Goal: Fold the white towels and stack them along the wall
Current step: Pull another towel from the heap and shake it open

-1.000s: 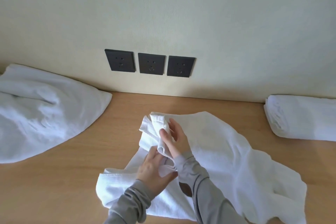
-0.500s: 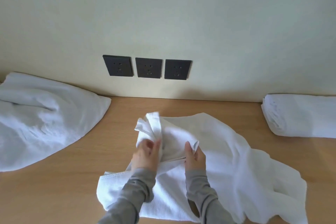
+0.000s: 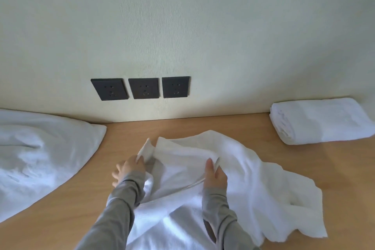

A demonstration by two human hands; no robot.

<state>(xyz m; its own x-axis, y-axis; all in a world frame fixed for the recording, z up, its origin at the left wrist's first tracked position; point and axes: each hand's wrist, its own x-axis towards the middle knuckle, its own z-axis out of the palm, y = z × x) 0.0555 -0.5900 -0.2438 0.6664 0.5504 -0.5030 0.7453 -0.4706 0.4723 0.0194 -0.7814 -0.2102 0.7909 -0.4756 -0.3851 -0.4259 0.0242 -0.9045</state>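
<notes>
A rumpled white towel lies spread on the wooden tabletop in front of me. My left hand pinches a corner of it at the towel's left edge. My right hand pinches another part of the same edge further right, thumb on top. A folded white towel rests against the wall at the far right. A heap of unfolded white towels lies at the left.
The pale wall rises straight behind the table and carries three dark sockets. Bare wood shows between the heap, the spread towel and the folded one.
My hands, close together on a bunched corner a second ago, have moved apart along the towel's edge and stretched it out. The view has tilted up.
</notes>
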